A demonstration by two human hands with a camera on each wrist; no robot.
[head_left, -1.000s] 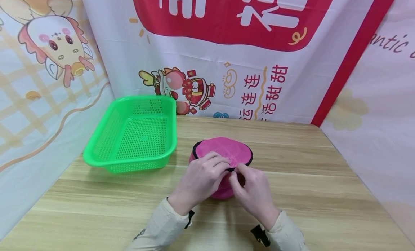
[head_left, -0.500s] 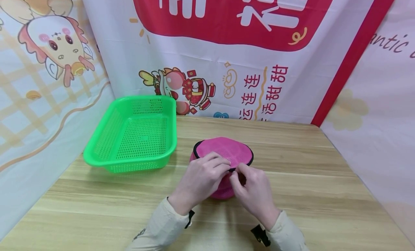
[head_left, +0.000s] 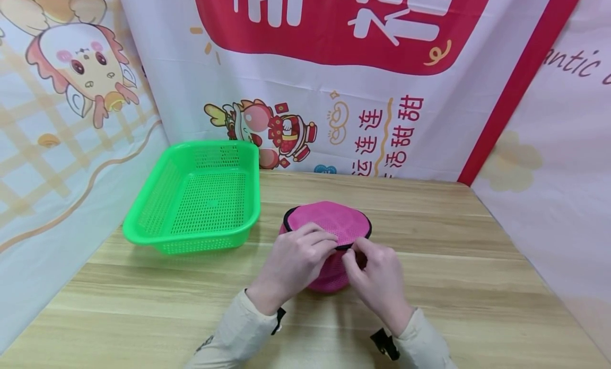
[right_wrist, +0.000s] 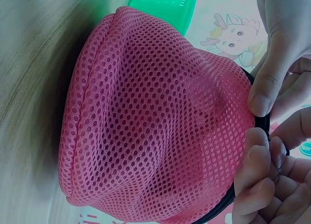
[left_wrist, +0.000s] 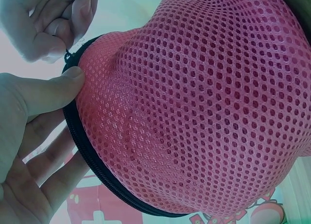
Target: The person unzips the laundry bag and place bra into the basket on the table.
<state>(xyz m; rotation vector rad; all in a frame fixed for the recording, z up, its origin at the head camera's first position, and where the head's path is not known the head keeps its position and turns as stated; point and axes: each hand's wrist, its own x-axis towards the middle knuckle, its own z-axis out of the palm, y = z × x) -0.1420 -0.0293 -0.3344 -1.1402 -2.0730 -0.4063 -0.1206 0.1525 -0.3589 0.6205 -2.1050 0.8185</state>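
A round pink mesh laundry bag [head_left: 329, 221] stands on the table in front of me, its top edged by a black zipper [left_wrist: 107, 182]. My left hand [head_left: 298, 260] pinches that edge, thumb on the mesh side and fingers on the other, as the left wrist view shows. Just to its right, my right hand [head_left: 377, 273] pinches at the small dark zipper pull [left_wrist: 68, 55], fingers curled. In the right wrist view the right fingertips [right_wrist: 257, 153] partly hide the pull. The bag's sides bulge and fold; what it contains, if anything, cannot be made out.
A green perforated plastic basket [head_left: 210, 199] stands on the wooden table [head_left: 429, 242] to the left of the bag. Printed cloth [head_left: 305, 77] hangs behind the table and along both sides.
My right hand has shifted slightly to the right along the zippered edge, a little away from the left hand. The left hand keeps its place; the basket has not moved.
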